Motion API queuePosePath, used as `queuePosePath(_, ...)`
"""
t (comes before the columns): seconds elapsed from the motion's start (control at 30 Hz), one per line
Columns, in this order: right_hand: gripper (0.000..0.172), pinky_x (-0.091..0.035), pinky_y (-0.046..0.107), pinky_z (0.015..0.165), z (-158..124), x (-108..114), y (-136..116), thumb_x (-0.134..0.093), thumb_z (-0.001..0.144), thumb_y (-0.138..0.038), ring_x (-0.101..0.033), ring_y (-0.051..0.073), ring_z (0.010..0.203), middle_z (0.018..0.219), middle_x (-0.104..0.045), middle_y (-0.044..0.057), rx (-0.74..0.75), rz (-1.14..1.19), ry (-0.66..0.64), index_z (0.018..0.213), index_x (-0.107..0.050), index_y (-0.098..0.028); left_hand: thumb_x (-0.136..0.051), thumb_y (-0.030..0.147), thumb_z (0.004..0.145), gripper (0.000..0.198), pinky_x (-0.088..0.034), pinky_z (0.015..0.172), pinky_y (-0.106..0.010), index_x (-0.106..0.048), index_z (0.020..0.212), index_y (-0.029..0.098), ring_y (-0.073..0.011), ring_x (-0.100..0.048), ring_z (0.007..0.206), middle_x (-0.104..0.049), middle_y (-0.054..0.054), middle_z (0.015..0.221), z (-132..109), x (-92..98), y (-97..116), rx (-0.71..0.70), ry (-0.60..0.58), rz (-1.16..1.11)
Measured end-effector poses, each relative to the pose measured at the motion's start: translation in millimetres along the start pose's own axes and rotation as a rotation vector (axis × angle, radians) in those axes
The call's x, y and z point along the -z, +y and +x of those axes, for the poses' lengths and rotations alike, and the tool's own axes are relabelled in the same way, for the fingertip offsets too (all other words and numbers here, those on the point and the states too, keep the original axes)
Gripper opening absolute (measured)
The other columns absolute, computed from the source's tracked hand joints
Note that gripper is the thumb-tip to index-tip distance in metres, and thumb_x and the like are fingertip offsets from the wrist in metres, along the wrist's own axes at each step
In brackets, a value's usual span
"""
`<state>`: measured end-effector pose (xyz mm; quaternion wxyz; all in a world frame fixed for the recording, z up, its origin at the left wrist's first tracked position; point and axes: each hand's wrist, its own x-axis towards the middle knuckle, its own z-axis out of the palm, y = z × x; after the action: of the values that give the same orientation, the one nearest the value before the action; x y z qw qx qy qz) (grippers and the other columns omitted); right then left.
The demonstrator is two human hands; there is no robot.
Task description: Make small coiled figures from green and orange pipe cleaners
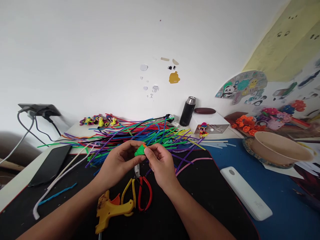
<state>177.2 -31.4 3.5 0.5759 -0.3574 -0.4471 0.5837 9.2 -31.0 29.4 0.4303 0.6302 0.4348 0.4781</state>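
A small green coiled piece [140, 151] with an orange bit at its top is held up over the black mat. My left hand [120, 160] grips it from the left between thumb and fingers. From the right, my right hand [160, 161] pinches its edge near the orange bit; the fingertips are partly hidden. Just below the hands lie red-handled pliers [150, 196] and yellow-handled pliers [134, 193], their heads close together. A yellow glue gun [112, 210] rests to the left of them.
Many coloured pipe cleaners [150, 131] spread behind the hands. A black phone [51, 165] lies left, a white power bank [246, 193] right. A black bottle [187, 111], a clear-fronted box [212, 123] and a bowl [280, 146] stand further back.
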Motion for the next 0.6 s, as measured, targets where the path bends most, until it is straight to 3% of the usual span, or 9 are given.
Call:
queuePosePath(0.23,0.048,-0.025,0.025,0.044,2.3,-0.4,0.5,-0.087,0.083,-0.064,-0.034,0.008,0.044,0.054,-0.045,-0.010,-0.010,0.055,-0.021,0.080,-0.065,-0.022,-0.093,0.049,0.083,0.043,-0.067,0.089,-0.041,-0.080,0.112,0.020,-0.0312,-0.081,0.103,-0.085,-0.012,0.109,0.4,0.5,0.1,0.037,-0.021,-0.044)
queuePosePath(0.6,0.053,-0.025,0.021,0.042,5.2,0.2,1.5,-0.091,0.079,-0.066,-0.033,0.006,0.040,0.049,-0.044,-0.012,-0.077,0.164,-0.071,0.079,-0.061,-0.022,-0.093,0.045,0.083,0.041,-0.066,0.085,-0.037,-0.081,0.112,0.019,-0.0282,-0.080,0.097,-0.086,-0.010,0.105,0.6,0.4,0.0,0.076,-0.035,-0.091)
